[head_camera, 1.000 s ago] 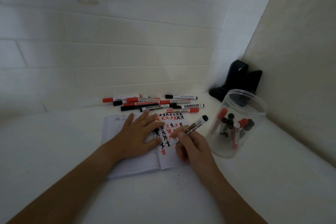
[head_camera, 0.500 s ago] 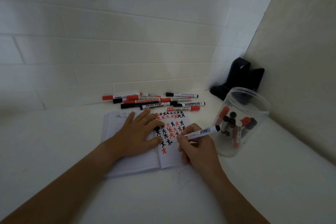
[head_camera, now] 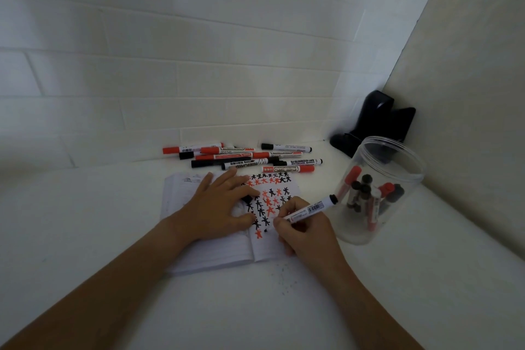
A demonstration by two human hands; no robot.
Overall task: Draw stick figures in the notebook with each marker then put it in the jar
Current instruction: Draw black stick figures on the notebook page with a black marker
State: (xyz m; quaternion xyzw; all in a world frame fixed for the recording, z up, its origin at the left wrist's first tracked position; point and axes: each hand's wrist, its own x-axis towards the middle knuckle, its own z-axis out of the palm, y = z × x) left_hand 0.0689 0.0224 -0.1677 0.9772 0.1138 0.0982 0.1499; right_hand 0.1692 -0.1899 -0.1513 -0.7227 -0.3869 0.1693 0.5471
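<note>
An open notebook [head_camera: 216, 253] lies on the white surface, its right page covered with red and black stick figures [head_camera: 271, 196]. My left hand [head_camera: 218, 207] rests flat on the pages with fingers spread; a small black cap shows under its fingers. My right hand [head_camera: 304, 230] grips a black whiteboard marker [head_camera: 308, 210], its tip down on the right page near the lower figures and its black end pointing toward the jar. The clear plastic jar [head_camera: 397, 148] stands open just to the right and holds several red and black markers.
A pile of several red and black markers [head_camera: 244, 158] lies beyond the notebook against the tiled wall. A black object [head_camera: 377, 119] sits in the corner behind the jar. A wall rises close on the right. Small ink specks [head_camera: 279, 275] dot the surface below the notebook.
My right hand moved the marker down the page, from the middle figures to the lower rows, and tilted it flatter toward the jar. My left hand stayed on the notebook.
</note>
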